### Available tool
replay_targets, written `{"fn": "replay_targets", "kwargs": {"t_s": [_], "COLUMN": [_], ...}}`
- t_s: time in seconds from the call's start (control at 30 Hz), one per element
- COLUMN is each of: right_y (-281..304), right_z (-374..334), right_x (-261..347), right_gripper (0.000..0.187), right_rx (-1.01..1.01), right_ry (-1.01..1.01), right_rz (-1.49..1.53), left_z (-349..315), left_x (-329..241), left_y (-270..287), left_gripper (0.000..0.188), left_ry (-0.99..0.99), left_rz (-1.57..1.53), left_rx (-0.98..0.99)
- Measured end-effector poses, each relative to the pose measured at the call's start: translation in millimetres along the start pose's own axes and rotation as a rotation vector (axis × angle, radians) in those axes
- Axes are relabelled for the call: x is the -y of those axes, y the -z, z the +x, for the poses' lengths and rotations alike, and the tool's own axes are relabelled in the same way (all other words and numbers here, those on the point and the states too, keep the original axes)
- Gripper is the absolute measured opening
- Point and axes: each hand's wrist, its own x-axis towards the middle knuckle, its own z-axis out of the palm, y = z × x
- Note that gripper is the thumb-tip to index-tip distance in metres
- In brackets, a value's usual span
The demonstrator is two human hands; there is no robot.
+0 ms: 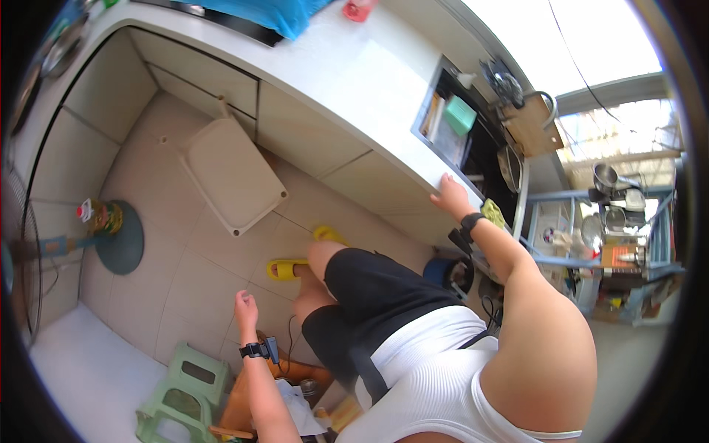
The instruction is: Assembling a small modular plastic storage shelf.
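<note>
In the head view, the right hand [452, 198] is placed at the edge of the white bench [362, 85], just beside the sink [487, 136], thumb and fingers parted. The left hand [246, 306] is held loosely curled above the tiled floor [196, 284], near a beige stool [233, 173]; whether anything is gripped there cannot be told.

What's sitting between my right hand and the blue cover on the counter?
Nothing sits there: in the head view, that stretch is bare white countertop, from your right hand at its edge to the blue cover.
</note>
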Motion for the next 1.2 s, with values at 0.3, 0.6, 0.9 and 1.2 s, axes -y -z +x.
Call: {"fn": "replay_targets", "kwargs": {"t_s": [0.3, 0.6, 0.9, 1.2], "right_y": [-11.7, -15.6, 14.4, 68.7], "right_z": [0.1, -16.9, -76.5, -45.1], "right_x": [-6.9, -31.1, -103.0, -293.6], "right_gripper": [0.060, 0.033, 0.027, 0.017], "right_rx": [-0.021, -0.254, -0.261, -0.463], "right_ry": [0.261, 0.376, -0.032, -0.409], "right_rz": [-0.165, 0.138, 0.588, 0.613], "left_z": [-81.9, -120.1, -128.6, -99.3], "left_x": [31.5, -23.7, -31.0, -96.7], "left_y": [-20.3, -59.8, -35.7, -11.1], "left_gripper": [0.025, 0.021, 0.027, 0.027], "left_ry": [0.126, 0.155, 0.444, 0.469], "left_rz": [-0.208, -0.542, -0.382, -0.164], "left_rx": [-0.244, -0.130, 0.186, 0.182]}}
